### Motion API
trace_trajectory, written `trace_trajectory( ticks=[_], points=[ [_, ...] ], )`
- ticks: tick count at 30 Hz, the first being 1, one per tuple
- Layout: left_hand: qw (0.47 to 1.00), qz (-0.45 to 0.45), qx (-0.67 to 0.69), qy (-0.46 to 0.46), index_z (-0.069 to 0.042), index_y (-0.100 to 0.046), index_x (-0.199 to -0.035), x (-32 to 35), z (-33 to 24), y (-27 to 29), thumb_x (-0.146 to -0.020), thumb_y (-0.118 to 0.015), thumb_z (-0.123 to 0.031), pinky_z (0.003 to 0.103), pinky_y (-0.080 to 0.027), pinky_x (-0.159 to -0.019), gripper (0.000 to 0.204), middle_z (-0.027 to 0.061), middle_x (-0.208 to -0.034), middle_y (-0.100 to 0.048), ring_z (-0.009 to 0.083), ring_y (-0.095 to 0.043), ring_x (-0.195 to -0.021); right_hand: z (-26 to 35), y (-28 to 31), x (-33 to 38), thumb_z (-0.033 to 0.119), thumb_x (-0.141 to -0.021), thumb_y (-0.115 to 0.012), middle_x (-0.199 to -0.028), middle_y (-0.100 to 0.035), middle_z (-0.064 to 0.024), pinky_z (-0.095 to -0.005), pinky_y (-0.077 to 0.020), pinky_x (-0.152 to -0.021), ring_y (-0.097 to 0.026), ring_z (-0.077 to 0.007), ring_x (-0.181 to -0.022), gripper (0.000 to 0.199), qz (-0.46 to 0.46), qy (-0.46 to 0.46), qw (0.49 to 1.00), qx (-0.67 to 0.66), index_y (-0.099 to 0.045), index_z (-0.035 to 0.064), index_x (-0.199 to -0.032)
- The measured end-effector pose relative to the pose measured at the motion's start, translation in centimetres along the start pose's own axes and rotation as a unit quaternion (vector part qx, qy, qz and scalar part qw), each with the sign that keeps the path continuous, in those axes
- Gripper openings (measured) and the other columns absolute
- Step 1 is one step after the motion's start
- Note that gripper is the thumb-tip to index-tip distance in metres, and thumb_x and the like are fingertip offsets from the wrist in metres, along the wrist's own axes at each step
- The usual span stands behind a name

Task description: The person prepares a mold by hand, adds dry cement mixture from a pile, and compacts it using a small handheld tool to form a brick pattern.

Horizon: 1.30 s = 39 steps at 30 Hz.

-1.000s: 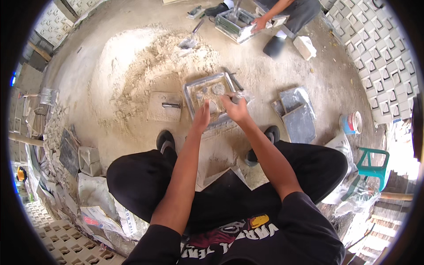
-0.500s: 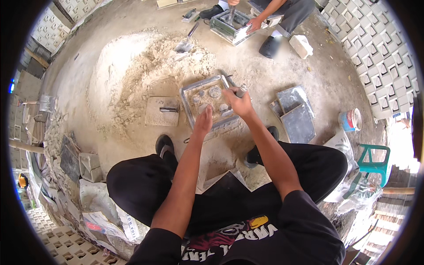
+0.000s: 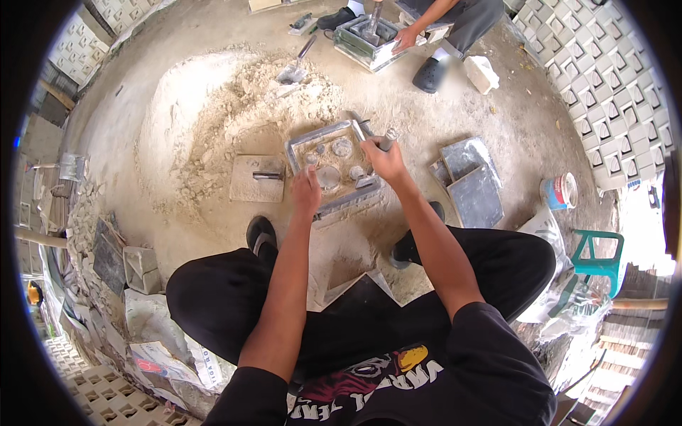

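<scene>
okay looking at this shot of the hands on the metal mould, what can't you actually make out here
Head view only:
- Right hand: closed around a small rod; its lower end is hidden by the fingers.
- Left hand: its fingertips cover the square metal mould's near edge.
- The mould's round inserts: too small to tell their shape.
- Other person's mould: contents too small.

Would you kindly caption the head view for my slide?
Seated person's left hand rests on a square metal mould on the sandy ground while the right hand grips a metal tool over it.
</scene>
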<state>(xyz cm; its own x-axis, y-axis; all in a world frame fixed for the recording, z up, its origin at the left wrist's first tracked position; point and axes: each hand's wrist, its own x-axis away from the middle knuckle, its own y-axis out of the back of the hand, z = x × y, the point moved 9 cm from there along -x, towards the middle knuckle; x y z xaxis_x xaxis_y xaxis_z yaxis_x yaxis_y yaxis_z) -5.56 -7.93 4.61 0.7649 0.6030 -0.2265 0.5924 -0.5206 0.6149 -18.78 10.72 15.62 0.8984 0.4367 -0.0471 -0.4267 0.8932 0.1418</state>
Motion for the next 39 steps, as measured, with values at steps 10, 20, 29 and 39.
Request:
trace_trajectory(
  ticks=[10, 20, 29, 39],
  points=[
    [0.978, 0.043, 0.021, 0.202, 0.006, -0.051, -0.123, 0.5, 4.8, -0.9, -0.094, -0.03, -0.058, 0.05, -0.04, -0.096, 0.073, 0.0307, -0.121, -0.053, 0.0431, -0.051, -0.114, 3.3, -1.2, 0.7, 0.013, -0.085, -0.061, -0.057, -0.043, 0.0064, -0.0263, -0.0317, -0.046, -0.038, -0.0035, -0.055, 0.025, -0.01, 0.007, 0.998, 0.063, -0.053, 0.0023, -0.064],
    [0.96, 0.123, 0.055, 0.244, 0.006, -0.051, -0.123, 1.3, 4.5, -1.9, -0.093, -0.023, -0.062, 0.051, -0.042, -0.093, 0.08, 0.0322, -0.111, -0.059, 0.0458, -0.054, -0.11, 1.0, -0.8, 1.6, 0.009, -0.086, -0.057, -0.056, -0.042, 0.0073, -0.0242, -0.0257, -0.044, -0.035, -0.0024, -0.052, 0.029, -0.044, 0.015, 0.999, -0.026, -0.049, 0.0068, -0.058],
    [0.963, 0.123, 0.055, 0.235, 0.004, -0.049, -0.128, 1.3, 1.0, -0.1, -0.094, -0.02, -0.062, 0.05, -0.039, -0.097, 0.08, 0.0331, -0.118, -0.055, 0.0473, -0.049, -0.116, -0.3, -2.0, 0.9, 0.008, -0.085, -0.059, -0.053, -0.041, 0.0071, -0.0236, -0.0244, -0.042, -0.035, -0.0028, -0.047, 0.031, -0.07, 0.012, 0.996, -0.046, -0.046, 0.0093, -0.057],
    [0.962, 0.14, 0.083, 0.218, 0.001, -0.044, -0.135, 0.9, 2.3, -1.0, -0.095, -0.017, -0.062, 0.05, -0.036, -0.101, 0.079, 0.0319, -0.127, -0.05, 0.0458, -0.045, -0.121, 1.9, -5.2, 1.4, 0.01, -0.084, -0.062, -0.055, -0.041, 0.0068, -0.027, -0.0273, -0.044, -0.035, -0.0033, -0.052, 0.032, -0.024, 0.022, 0.997, -0.069, -0.047, 0.0077, -0.056]
  ],
)
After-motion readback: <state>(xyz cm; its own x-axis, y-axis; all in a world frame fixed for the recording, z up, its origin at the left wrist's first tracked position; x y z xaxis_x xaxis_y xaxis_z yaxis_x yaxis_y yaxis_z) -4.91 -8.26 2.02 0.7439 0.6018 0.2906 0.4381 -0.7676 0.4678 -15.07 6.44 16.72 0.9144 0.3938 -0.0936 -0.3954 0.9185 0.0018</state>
